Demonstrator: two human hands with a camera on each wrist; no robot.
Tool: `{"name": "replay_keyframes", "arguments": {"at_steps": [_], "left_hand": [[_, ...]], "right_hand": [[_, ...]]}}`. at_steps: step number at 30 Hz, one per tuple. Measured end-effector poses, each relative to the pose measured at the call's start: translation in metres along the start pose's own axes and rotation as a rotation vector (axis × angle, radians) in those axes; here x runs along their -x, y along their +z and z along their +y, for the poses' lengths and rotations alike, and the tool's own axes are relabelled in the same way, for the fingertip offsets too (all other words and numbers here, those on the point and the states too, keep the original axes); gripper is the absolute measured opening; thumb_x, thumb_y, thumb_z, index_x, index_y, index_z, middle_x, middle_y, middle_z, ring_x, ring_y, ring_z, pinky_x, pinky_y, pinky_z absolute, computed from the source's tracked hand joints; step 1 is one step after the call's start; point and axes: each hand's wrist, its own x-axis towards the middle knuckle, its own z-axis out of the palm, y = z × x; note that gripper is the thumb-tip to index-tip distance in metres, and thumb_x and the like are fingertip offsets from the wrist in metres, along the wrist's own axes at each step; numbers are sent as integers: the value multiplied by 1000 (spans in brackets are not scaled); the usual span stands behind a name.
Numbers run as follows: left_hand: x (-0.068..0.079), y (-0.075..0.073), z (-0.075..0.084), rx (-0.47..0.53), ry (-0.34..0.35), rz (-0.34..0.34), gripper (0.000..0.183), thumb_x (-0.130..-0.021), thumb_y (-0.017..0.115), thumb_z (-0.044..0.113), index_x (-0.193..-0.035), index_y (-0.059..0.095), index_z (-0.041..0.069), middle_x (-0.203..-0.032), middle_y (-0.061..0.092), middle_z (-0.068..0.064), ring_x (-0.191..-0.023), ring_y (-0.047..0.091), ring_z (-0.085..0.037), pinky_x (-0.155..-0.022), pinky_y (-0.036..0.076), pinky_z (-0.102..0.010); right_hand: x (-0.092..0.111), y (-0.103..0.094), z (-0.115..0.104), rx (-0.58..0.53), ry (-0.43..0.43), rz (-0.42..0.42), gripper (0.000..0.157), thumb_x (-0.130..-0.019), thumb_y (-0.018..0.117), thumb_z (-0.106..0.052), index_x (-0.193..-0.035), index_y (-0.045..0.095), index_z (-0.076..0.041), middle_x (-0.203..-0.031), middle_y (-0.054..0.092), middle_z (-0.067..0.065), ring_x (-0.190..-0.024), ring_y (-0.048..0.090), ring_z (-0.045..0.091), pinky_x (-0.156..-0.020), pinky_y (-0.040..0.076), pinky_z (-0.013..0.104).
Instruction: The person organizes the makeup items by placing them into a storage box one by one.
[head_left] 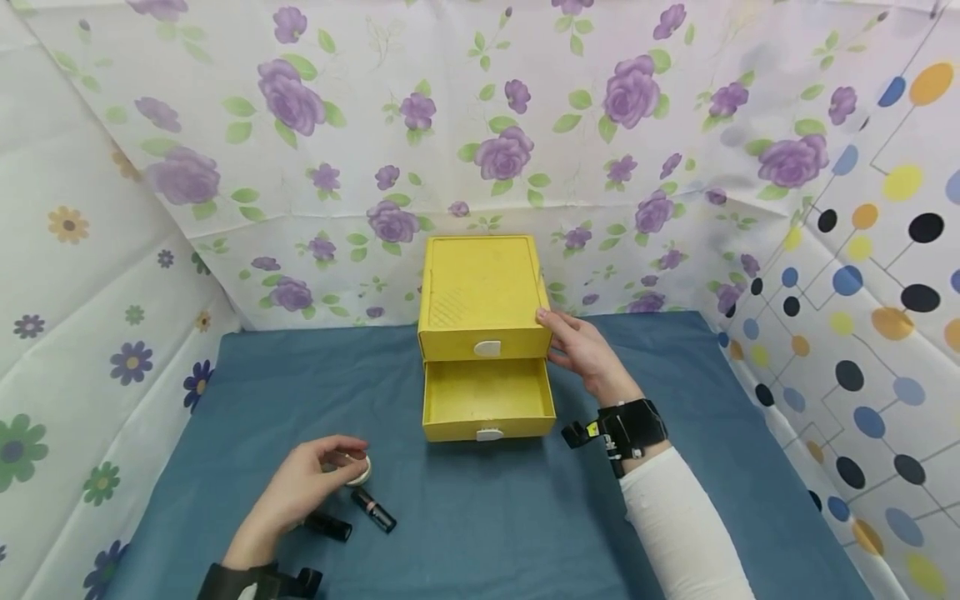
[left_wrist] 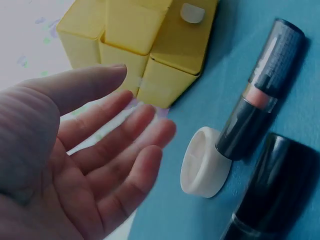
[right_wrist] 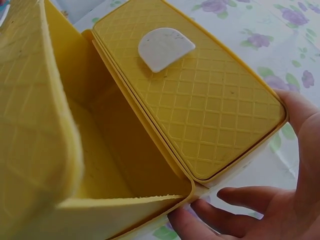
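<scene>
Near left, the white ring [left_wrist: 214, 172] could be knocked by the empty left hand [head_left: 300, 483]. The box [head_left: 483, 287] is merely touched by the right hand [head_left: 588, 354].

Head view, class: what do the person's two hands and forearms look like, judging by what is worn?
The right hand is ungloved, with a wide black wristband, a small black attachment with a yellow mark, and a white sleeve along the forearm. The left hand, also ungloved, has a black strap at the wrist.

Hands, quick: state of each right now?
Left hand: open, holding nothing.
Right hand: open, fingers touching the side of the yellow drawer unit.
</scene>
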Motion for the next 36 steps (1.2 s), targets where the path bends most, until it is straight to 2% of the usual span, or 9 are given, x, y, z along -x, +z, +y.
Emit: {"name": "replay_keyframes", "arguments": {"at_steps": [4, 8, 12, 16, 19, 22, 29, 36], "left_hand": [[-4, 3, 4, -213, 157, 77, 24, -89, 76, 32, -110, 73, 22, -101, 68, 6, -83, 60, -11, -66, 53, -34], [-6, 4, 6, -330, 325, 120, 22, -84, 81, 28, -103, 72, 31, -102, 66, 11, -79, 60, -12, -64, 53, -36], [-6, 4, 7, -422, 446, 63, 29, -78, 85, 28, -102, 71, 35, -103, 62, 15, -90, 63, -13, -73, 57, -38], [-6, 7, 8, -498, 527, -85, 36, -75, 87, 32, -107, 73, 30, -107, 61, 14, -96, 60, -11, -78, 56, -39], [-5, 12, 9, -530, 569, -208, 40, -75, 87, 36, -111, 73, 27, -110, 60, 13, -98, 57, -9, -80, 55, -40], [-4, 17, 11, -551, 585, -281, 39, -75, 86, 35, -111, 73, 28, -109, 59, 13, -95, 53, -8, -79, 53, -39], [-7, 24, 7, -585, 595, -287, 32, -74, 87, 25, -102, 73, 31, -103, 59, 13, -88, 51, -7, -76, 52, -39], [-9, 27, 6, -603, 614, -303, 29, -73, 88, 25, -97, 73, 33, -96, 59, 16, -82, 48, -6, -76, 50, -41]], "right_hand": [[1, -1, 0, -4, -8, -6, 101, -79, 67, -71, -157, 29, -19, -156, 35, 6, -133, 43, 23, -108, 42, 42], [0, 0, 1, 1, -12, -2, 101, -79, 67, -71, -157, 29, -19, -156, 35, 7, -132, 44, 24, -108, 42, 43], [-1, 1, 2, 8, -12, 7, 102, -78, 67, -72, -156, 31, -20, -155, 37, 6, -131, 45, 23, -107, 43, 43], [-3, 2, 3, 13, -16, 14, 102, -77, 67, -73, -156, 31, -19, -156, 36, 6, -132, 44, 23, -107, 44, 42], [-3, 2, 4, 17, -18, 15, 102, -77, 67, -74, -156, 31, -20, -156, 35, 6, -133, 42, 23, -107, 44, 42], [-3, 3, 4, 23, -17, 23, 102, -77, 67, -74, -156, 33, -20, -156, 36, 5, -133, 42, 23, -106, 44, 42], [-2, 3, 4, 6, -12, 30, 102, -76, 68, -73, -156, 33, -19, -156, 35, 5, -133, 43, 22, -107, 44, 41], [-2, 2, 4, 3, -4, 42, 104, -76, 68, -74, -156, 32, -19, -155, 37, 5, -132, 44, 22, -106, 44, 41]]}}
